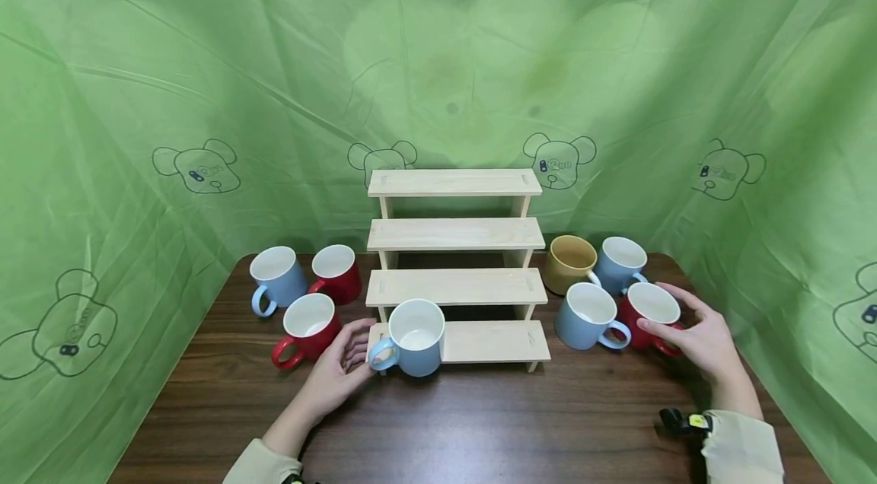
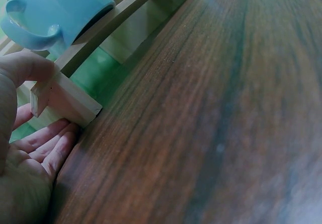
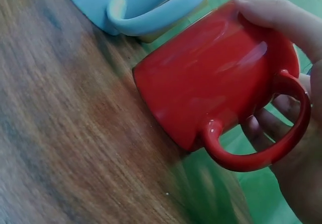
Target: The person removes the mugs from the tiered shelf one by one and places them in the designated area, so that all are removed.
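A light blue mug [image 1: 416,338] stands on the left end of the bottom step of a pale wooden stepped rack [image 1: 455,286], its handle pointing left. My left hand [image 1: 342,358] is beside that end, fingers loosely bent next to the rack's side panel [image 2: 68,100]. In the left wrist view its thumb lies at the step's corner, just below the blue mug [image 2: 60,12]. At the right, my right hand [image 1: 699,335] holds a red mug [image 1: 647,313] by its body, thumb near the rim and fingers round the far side. The red mug's handle [image 3: 261,158] is free of the fingers.
On the left of the dark wooden table [image 1: 479,431] stand a blue mug [image 1: 277,277] and two red mugs, one [image 1: 337,275] behind the other [image 1: 310,326]. Right of the rack are a mustard mug [image 1: 570,263] and two blue mugs [image 1: 589,315]. A green cloth [image 1: 445,73] hangs behind.
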A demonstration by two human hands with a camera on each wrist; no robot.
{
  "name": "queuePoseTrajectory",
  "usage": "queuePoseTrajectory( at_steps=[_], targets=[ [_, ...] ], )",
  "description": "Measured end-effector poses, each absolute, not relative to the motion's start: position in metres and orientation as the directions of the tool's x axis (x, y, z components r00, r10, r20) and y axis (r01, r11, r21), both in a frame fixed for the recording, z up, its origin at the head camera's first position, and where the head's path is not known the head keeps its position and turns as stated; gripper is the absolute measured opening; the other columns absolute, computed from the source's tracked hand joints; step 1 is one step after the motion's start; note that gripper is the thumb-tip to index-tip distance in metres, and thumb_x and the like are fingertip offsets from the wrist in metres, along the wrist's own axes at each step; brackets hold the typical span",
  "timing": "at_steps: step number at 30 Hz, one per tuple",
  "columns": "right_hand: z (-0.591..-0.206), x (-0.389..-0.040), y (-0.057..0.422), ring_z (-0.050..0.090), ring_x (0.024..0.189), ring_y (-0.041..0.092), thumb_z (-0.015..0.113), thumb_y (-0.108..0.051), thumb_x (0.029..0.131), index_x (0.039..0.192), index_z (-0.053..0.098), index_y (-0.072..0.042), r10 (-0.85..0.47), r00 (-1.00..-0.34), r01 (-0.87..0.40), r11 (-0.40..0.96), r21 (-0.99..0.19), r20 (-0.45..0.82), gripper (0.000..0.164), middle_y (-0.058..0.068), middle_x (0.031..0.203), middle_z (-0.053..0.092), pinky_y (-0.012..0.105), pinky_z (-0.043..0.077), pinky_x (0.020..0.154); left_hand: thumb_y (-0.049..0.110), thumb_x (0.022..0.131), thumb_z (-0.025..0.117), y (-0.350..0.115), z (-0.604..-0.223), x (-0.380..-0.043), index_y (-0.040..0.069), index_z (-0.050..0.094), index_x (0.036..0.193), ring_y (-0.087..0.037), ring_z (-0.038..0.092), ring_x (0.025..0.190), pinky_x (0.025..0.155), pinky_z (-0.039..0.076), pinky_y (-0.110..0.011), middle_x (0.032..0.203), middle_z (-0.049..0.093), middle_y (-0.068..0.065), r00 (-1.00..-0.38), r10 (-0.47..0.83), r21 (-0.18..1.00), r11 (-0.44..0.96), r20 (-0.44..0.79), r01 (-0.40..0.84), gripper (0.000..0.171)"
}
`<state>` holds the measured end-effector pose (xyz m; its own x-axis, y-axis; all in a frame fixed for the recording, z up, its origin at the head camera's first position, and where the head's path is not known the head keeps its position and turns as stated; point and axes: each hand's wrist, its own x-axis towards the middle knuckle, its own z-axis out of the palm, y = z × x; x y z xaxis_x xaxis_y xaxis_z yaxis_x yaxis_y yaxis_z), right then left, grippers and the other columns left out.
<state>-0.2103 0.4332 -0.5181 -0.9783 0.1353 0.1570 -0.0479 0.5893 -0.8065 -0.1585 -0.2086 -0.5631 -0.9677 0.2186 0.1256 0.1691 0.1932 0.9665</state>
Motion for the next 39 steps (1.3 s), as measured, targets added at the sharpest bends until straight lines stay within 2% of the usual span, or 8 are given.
queuePoseTrajectory(
  at_steps=[11, 18, 20, 23, 28, 30, 34, 39],
  targets=[
    [-0.513, -0.210, 0.435, 0.056, 0.103, -0.009, 0.091, -0.033, 0.092, 0.162, 0.050, -0.009, 0.081, -0.991, -0.031, 0.641, -0.767, 0.108, 0.084, -0.021, 0.123, 0.060, 0.013, 0.049, 0.080, 0.002, 0.096, 0.081, -0.209, -0.565, -0.158, 0.007, 0.047, 0.158, -0.023, 0.068, 0.125, 0.104, 0.056, -0.023, 0.141, 0.068, -0.016, -0.961, 0.230, 0.965, 0.177, 0.152, 0.195, 0.071],
    [-0.497, -0.209, 0.429, 0.054, 0.100, -0.013, 0.091, -0.038, 0.091, 0.167, 0.043, -0.009, 0.019, -0.997, -0.038, 0.708, -0.705, 0.072, 0.094, 0.023, 0.146, 0.062, 0.013, 0.048, 0.078, 0.002, 0.097, 0.081, -0.210, -0.565, -0.157, 0.007, 0.047, 0.158, -0.022, 0.068, 0.124, 0.104, 0.056, -0.023, 0.141, 0.067, -0.018, -0.963, 0.225, 0.968, 0.169, 0.147, 0.187, 0.070],
    [-0.490, -0.207, 0.426, 0.055, 0.102, -0.013, 0.091, -0.037, 0.092, 0.168, 0.041, -0.009, 0.016, -0.997, -0.043, 0.697, -0.715, 0.075, 0.096, 0.026, 0.151, 0.058, 0.012, 0.048, 0.079, 0.002, 0.097, 0.081, -0.210, -0.565, -0.157, 0.007, 0.048, 0.158, -0.021, 0.068, 0.124, 0.104, 0.056, -0.023, 0.141, 0.067, -0.018, -0.965, 0.218, 0.968, 0.168, 0.146, 0.184, 0.070],
    [-0.480, -0.201, 0.422, 0.057, 0.106, -0.012, 0.091, -0.036, 0.093, 0.166, 0.045, -0.010, 0.039, -0.991, -0.066, 0.679, -0.731, 0.125, 0.090, 0.021, 0.156, 0.058, 0.009, 0.048, 0.081, 0.003, 0.097, 0.080, -0.208, -0.565, -0.157, 0.006, 0.048, 0.157, -0.020, 0.068, 0.124, 0.104, 0.055, -0.022, 0.142, 0.067, -0.019, -0.967, 0.214, 0.970, 0.166, 0.139, 0.176, 0.069],
    [-0.464, -0.192, 0.414, 0.065, 0.104, -0.007, 0.091, -0.026, 0.093, 0.157, 0.059, -0.011, 0.119, -0.955, -0.137, 0.633, -0.762, 0.270, 0.073, -0.019, 0.138, 0.066, 0.007, 0.050, 0.082, 0.002, 0.097, 0.080, -0.203, -0.565, -0.159, 0.006, 0.048, 0.157, -0.021, 0.067, 0.125, 0.104, 0.055, -0.022, 0.142, 0.066, -0.022, -0.967, 0.222, 0.974, 0.157, 0.124, 0.161, 0.068],
    [-0.457, -0.189, 0.405, 0.068, 0.103, -0.004, 0.091, -0.017, 0.092, 0.152, 0.063, -0.009, 0.138, -0.929, -0.198, 0.600, -0.775, 0.345, 0.066, -0.026, 0.130, 0.066, 0.007, 0.052, 0.082, 0.002, 0.096, 0.080, -0.202, -0.565, -0.160, 0.005, 0.048, 0.157, -0.021, 0.067, 0.125, 0.104, 0.054, -0.023, 0.142, 0.066, -0.022, -0.968, 0.221, 0.976, 0.152, 0.121, 0.156, 0.068],
    [-0.447, -0.185, 0.380, 0.070, 0.104, 0.006, 0.088, 0.005, 0.088, 0.143, 0.067, -0.002, 0.112, -0.875, -0.349, 0.530, -0.773, 0.471, 0.059, -0.011, 0.129, 0.073, 0.009, 0.054, 0.082, 0.001, 0.096, 0.080, -0.204, -0.561, -0.159, 0.004, 0.048, 0.156, -0.018, 0.067, 0.124, 0.103, 0.054, -0.022, 0.140, 0.067, -0.022, -0.967, 0.220, 0.977, 0.145, 0.125, 0.159, 0.068],
    [-0.449, -0.180, 0.342, 0.070, 0.106, 0.010, 0.084, 0.020, 0.081, 0.136, 0.068, 0.006, -0.043, -0.850, -0.494, 0.415, -0.764, 0.525, 0.059, 0.000, 0.125, 0.075, 0.014, 0.057, 0.087, -0.001, 0.096, 0.079, -0.206, -0.557, -0.157, 0.002, 0.048, 0.157, -0.015, 0.068, 0.122, 0.102, 0.056, -0.023, 0.139, 0.068, -0.023, -0.957, 0.235, 0.961, 0.178, 0.168, 0.212, 0.068]
  ],
)
